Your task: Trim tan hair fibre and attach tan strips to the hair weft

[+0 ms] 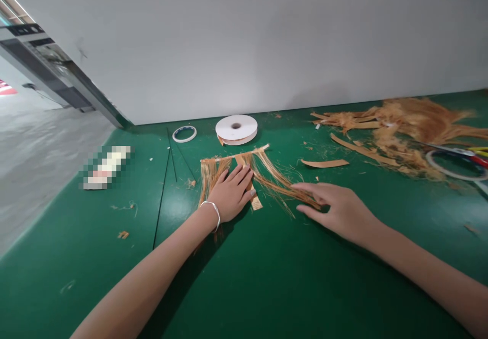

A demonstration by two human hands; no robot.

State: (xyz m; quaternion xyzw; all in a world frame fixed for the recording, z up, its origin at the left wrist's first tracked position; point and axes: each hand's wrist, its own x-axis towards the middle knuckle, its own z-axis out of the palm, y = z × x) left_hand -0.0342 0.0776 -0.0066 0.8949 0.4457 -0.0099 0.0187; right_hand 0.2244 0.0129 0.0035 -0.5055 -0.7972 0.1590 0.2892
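A fringe of orange-brown fibres (pixel 206 177) hangs from a thin pale strip (pixel 234 156) lying across the green table. My left hand (pixel 231 194), with a bracelet at the wrist, lies flat on the middle of the fringe, fingers spread, hiding part of it. From under its fingers sticks out an unfrayed ribbon end (pixel 256 203). To the right, my right hand (pixel 339 207) has its thumb and fingers closed around a bundle of strands (pixel 280 188), drawn out sideways from the strip's right end.
A white ribbon spool (pixel 244 121) and a tape roll (pixel 184 134) stand behind the fringe. Thin dark wires (pixel 161 202) lie left. At right are loose fibres (pixel 423 120), ribbon pieces (pixel 325 163), another tape ring (pixel 438 171) and scissors (pixel 476 157). A grey wall (pixel 244 39) borders the table.
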